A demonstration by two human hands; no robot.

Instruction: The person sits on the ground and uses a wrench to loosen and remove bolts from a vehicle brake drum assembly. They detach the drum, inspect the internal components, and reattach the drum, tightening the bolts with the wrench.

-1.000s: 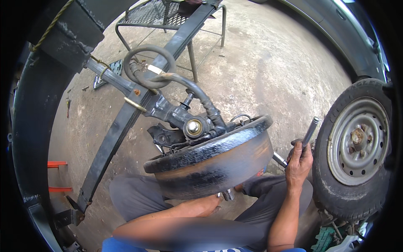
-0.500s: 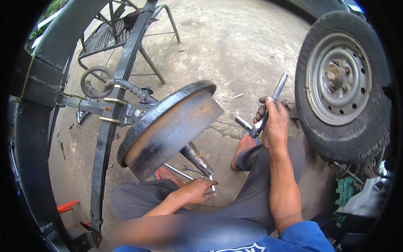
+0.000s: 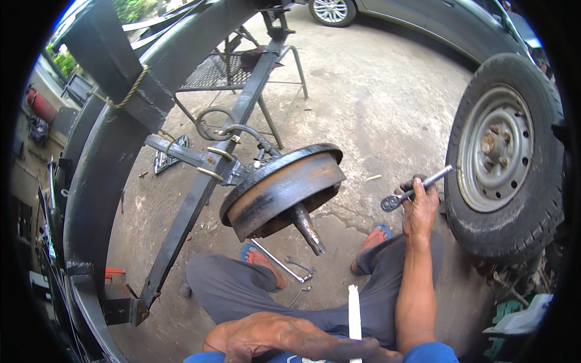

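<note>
My right hand is closed around a ratchet wrench, its round head to the left and its handle up to the right. My left hand is raised close in at the lower edge, fingers toward the right. A white cigarette stands upright at those fingers; its lower end is partly hidden by them. Between and beyond my hands, a rusty-sided brake drum hangs on an axle, a greasy shaft sticking out toward me. Neither hand touches the drum.
A dark leaf spring runs beside a heavy black frame on the left. A wheel stands at right. Between my feet lie a long steel bar and a wrench. Beyond are a metal mesh chair and a car.
My left hand has risen from beside the shaft toward me with the cigarette. The ratchet wrench has turned in my right hand, its head now plainly visible. The view has shifted, showing more background.
</note>
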